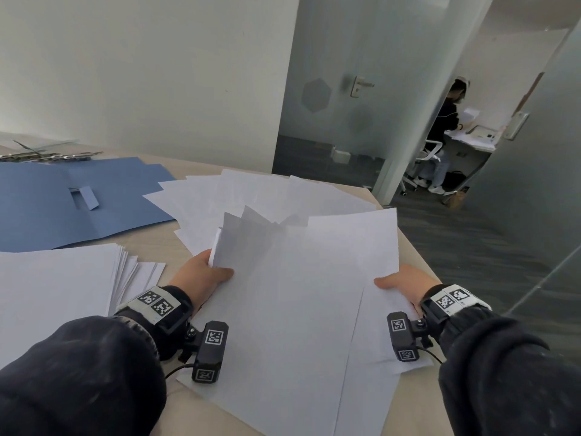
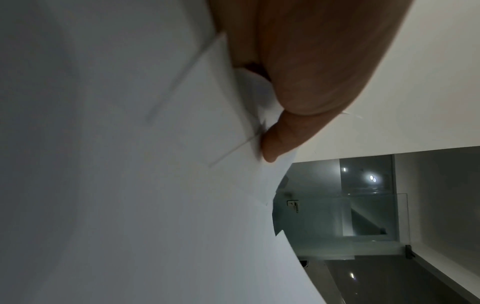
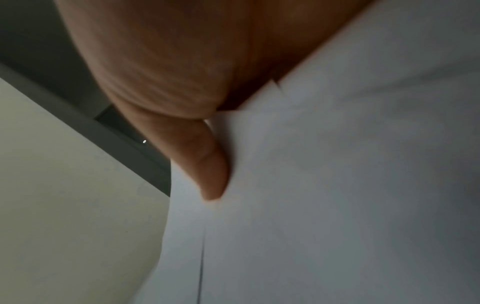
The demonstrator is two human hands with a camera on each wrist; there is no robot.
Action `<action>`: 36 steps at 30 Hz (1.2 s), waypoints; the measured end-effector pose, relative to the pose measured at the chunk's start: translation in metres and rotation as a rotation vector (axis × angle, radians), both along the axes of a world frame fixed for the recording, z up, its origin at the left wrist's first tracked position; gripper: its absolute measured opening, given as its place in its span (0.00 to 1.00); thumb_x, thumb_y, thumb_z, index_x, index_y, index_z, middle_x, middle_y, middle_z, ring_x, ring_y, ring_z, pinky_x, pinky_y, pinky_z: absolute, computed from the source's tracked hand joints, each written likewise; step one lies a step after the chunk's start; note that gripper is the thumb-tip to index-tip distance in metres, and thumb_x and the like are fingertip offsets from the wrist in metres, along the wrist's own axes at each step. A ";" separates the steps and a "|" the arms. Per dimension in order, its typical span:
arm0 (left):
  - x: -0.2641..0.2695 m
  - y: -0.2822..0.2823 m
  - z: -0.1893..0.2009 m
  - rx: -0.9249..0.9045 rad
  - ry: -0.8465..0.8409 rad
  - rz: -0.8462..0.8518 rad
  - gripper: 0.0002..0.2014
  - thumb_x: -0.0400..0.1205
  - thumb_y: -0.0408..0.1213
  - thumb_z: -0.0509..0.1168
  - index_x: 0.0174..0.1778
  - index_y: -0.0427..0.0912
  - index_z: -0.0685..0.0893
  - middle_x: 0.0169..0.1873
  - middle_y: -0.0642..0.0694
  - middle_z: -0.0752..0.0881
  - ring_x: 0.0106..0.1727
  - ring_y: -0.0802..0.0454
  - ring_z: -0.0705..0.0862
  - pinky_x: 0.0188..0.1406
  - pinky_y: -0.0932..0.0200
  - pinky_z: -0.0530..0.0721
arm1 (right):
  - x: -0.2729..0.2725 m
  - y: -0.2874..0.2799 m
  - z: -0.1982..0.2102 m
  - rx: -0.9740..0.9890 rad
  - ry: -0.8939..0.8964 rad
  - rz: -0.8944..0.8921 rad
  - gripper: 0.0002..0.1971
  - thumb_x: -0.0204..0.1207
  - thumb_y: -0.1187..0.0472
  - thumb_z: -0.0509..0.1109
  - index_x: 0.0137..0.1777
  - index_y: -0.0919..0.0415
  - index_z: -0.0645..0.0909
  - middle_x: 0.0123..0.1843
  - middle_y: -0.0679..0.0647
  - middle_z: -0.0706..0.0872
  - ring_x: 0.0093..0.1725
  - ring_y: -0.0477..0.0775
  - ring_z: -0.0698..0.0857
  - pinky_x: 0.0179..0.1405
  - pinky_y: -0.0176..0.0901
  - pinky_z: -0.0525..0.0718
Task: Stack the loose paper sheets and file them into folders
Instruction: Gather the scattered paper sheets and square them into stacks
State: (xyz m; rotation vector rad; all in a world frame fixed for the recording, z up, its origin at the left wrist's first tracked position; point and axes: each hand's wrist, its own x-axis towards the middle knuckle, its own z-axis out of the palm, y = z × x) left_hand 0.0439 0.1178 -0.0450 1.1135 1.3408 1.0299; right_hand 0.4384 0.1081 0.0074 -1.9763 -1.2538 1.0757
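Note:
A loose bundle of white paper sheets (image 1: 298,284) is lifted off the table between both hands. My left hand (image 1: 204,275) pinches its left edge, thumb on top, fingers hidden beneath. My right hand (image 1: 405,283) pinches the right edge the same way. The left wrist view shows the thumb (image 2: 275,144) pressed on the sheets (image 2: 130,185); the right wrist view shows the thumb (image 3: 207,164) on the paper (image 3: 337,185). More loose sheets (image 1: 251,193) lie fanned out behind. An open blue folder (image 1: 78,199) lies at the back left.
A squared stack of white paper (image 1: 56,284) sits at the left. Metal binder clips (image 1: 47,156) lie behind the folder. The beige table (image 1: 157,243) ends at the right near a glass door (image 1: 339,105). A person (image 1: 446,130) sits in the far room.

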 end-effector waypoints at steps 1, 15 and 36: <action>0.001 -0.001 0.000 0.010 -0.026 -0.004 0.20 0.69 0.36 0.72 0.58 0.48 0.86 0.46 0.40 0.94 0.48 0.31 0.92 0.55 0.29 0.89 | 0.001 0.002 -0.001 0.029 -0.010 -0.023 0.10 0.80 0.67 0.73 0.59 0.70 0.85 0.54 0.63 0.91 0.51 0.63 0.88 0.52 0.48 0.85; 0.001 -0.006 0.003 0.008 0.008 -0.039 0.33 0.69 0.27 0.73 0.70 0.55 0.78 0.55 0.40 0.90 0.51 0.32 0.91 0.50 0.33 0.91 | -0.019 -0.020 -0.009 -0.126 0.344 -0.074 0.11 0.80 0.73 0.67 0.60 0.75 0.84 0.58 0.72 0.89 0.51 0.71 0.89 0.55 0.61 0.87; 0.004 -0.008 0.012 0.014 0.093 0.113 0.49 0.71 0.37 0.77 0.85 0.56 0.59 0.72 0.40 0.82 0.60 0.33 0.87 0.63 0.33 0.85 | -0.044 -0.025 -0.009 0.033 0.236 0.014 0.11 0.73 0.70 0.78 0.55 0.67 0.88 0.52 0.65 0.93 0.55 0.69 0.91 0.65 0.68 0.84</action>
